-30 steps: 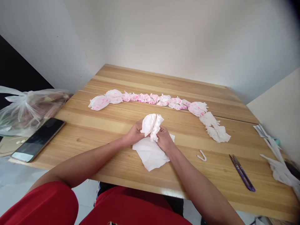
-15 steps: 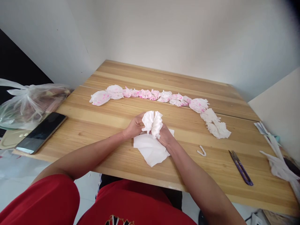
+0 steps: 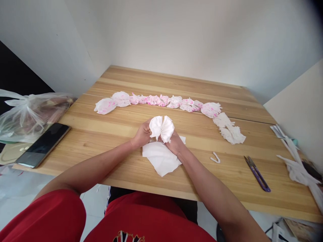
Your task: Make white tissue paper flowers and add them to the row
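Between my hands, above the table, is a pleated white tissue paper bow (image 3: 162,129), its two halves fanned out with a gap in the middle. My left hand (image 3: 142,135) closes on its left side. From the right, my right hand (image 3: 176,144) grips the other half, its fingers mostly hidden behind the paper. Under both hands a flat white tissue sheet (image 3: 161,159) lies on the wood. Farther back, a curved row of crumpled tissue bows (image 3: 157,100) stretches across the table, many with pink marks and the rightmost ones plain white.
Purple thread snips (image 3: 257,173) and a bent white strip (image 3: 215,158) lie on the wooden table (image 3: 106,124) to the right. A phone (image 3: 43,145) rests at the left edge beside a tied plastic bag (image 3: 27,116). White strips (image 3: 296,164) lie at the right edge.
The pleated paper's two halves have spread wider into a fan, with a clearer gap between them. Both hands stay on it. The view has shifted slightly.
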Demonstrator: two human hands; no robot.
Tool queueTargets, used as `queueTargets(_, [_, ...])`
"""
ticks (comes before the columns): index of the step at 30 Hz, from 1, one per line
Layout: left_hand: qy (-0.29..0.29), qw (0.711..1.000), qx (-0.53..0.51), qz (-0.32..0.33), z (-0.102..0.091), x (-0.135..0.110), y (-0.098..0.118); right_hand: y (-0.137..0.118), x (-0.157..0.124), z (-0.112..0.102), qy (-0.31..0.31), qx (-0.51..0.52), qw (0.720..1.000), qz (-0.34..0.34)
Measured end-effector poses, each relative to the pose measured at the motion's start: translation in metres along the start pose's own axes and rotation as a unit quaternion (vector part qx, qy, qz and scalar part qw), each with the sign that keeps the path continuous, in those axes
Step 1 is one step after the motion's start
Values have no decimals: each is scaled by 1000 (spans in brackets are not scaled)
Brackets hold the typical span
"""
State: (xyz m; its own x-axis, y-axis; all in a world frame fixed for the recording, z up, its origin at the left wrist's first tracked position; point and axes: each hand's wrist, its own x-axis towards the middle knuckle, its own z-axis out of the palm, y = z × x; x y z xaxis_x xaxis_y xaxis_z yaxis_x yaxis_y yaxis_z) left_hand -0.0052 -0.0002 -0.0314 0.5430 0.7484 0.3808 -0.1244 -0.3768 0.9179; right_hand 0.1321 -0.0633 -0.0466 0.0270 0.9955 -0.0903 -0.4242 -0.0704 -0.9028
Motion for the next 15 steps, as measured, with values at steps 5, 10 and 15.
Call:
queueTargets(5, [71, 997, 28, -23, -6, 4, -7, 1, 0, -2, 55, -9, 996, -77])
queueTargets(10, [59, 996, 62, 18, -12, 7, -15, -8, -4, -2, 123, -19, 983, -134])
queueTargets(15, [21, 978, 182, 96, -17, 10, -18, -20, -9, -3, 143, -41, 976, -160])
